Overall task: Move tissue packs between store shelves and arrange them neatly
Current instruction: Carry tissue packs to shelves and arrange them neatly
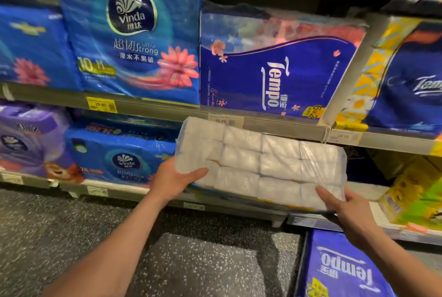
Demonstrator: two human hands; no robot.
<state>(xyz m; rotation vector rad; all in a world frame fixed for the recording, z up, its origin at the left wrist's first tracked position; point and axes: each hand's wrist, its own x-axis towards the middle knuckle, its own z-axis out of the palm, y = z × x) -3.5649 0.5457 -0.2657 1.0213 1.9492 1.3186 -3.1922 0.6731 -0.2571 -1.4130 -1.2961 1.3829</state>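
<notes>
Both hands grip a clear-wrapped white tissue pack (pixel 260 162), the left hand (pixel 175 177) at its near left corner and the right hand (pixel 344 210) at its near right corner, thumbs on its upper face, the other fingers hidden under it. The pack hangs tilted before the lower shelf opening. Just left of it lies a blue Vinda pack (pixel 119 153); above it, past the shelf edge (pixel 275 127), stands a Tempo pack (pixel 267 74); below its right end, another Tempo pack (pixel 342 268) sits on the floor (pixel 71 220).
</notes>
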